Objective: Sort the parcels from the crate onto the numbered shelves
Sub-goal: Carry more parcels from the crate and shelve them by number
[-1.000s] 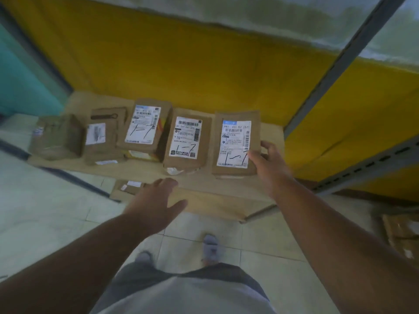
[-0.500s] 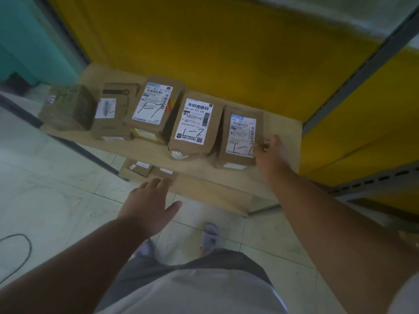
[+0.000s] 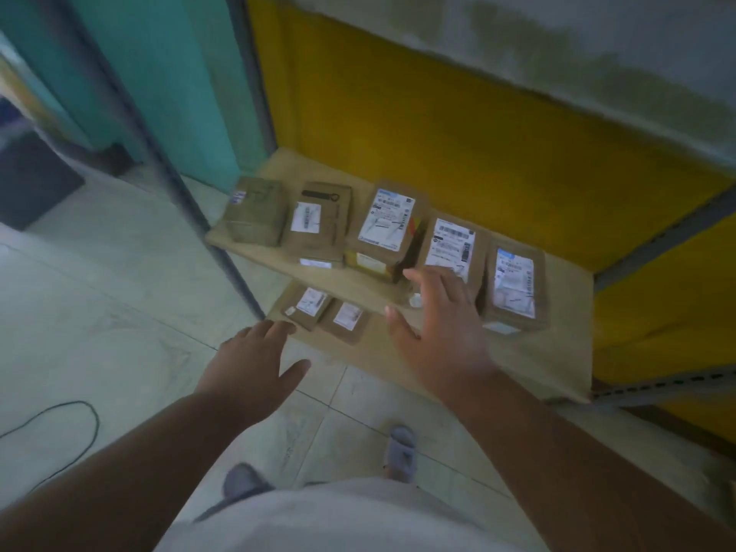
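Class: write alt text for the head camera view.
Five brown parcels stand in a row on a wooden shelf. Both empty hands reach out, the right hand before the row and the left hand lower. Two more parcels lie on a lower shelf.

Both hands hold nothing, fingers spread. Past the right hand (image 3: 440, 328), five boxes (image 3: 384, 229) sit side by side in a row on the top shelf (image 3: 565, 296), with almost no gaps between them. Bare board lies to its right and along the near edge under it. A gray post (image 3: 223, 253) stands past the left hand (image 3: 255, 364). Between the hands, two boxes (image 3: 346, 316) fill the lower shelf (image 3: 529, 372) under the top board.
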{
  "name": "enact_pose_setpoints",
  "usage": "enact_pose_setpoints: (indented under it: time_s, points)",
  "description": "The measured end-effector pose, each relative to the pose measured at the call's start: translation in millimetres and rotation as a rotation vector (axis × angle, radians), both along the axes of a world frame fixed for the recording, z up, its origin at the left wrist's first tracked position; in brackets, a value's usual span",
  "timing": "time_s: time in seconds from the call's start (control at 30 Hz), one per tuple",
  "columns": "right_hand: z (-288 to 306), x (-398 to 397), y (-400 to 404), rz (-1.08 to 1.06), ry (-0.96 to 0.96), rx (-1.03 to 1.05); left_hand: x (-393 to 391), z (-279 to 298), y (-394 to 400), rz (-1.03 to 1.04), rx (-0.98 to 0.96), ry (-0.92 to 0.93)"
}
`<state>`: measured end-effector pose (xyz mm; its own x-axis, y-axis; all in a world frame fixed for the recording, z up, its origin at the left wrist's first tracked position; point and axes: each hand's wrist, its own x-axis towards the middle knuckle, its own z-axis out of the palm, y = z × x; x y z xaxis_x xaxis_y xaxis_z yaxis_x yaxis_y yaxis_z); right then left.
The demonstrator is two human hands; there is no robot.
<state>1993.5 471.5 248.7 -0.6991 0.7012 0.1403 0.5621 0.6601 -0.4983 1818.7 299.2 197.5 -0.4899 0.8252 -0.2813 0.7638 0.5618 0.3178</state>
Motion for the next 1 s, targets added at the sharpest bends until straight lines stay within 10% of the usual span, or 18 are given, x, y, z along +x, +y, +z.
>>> enact_pose_setpoints:
  time_s: [1.0]
  points:
    - [72, -753, -355, 1.098, -0.067, 0.138, -490, 30, -424, 1.066, -0.133, 0.094]
